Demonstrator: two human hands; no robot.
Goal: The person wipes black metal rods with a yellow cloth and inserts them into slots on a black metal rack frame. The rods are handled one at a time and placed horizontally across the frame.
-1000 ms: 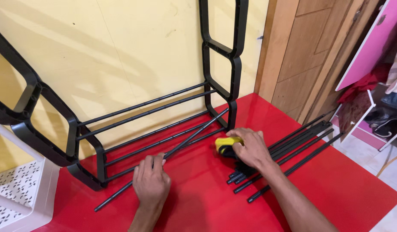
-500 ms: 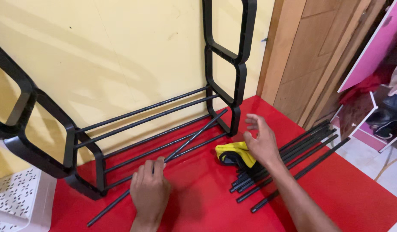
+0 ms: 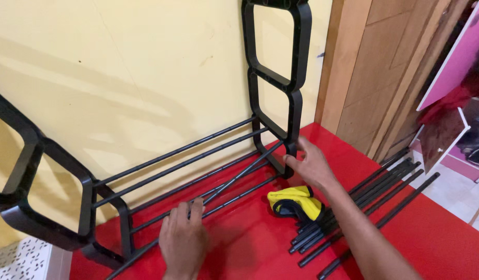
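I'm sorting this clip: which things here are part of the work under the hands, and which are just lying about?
In use:
left hand on a loose rod
right hand at the right frame
fitted rods
left frame
spare rods

Lying about:
yellow cloth
white basket
pink board

Bright, even indoor light; soft rack shadows on the yellow wall point(image 3: 146, 67); sharp focus, no glare
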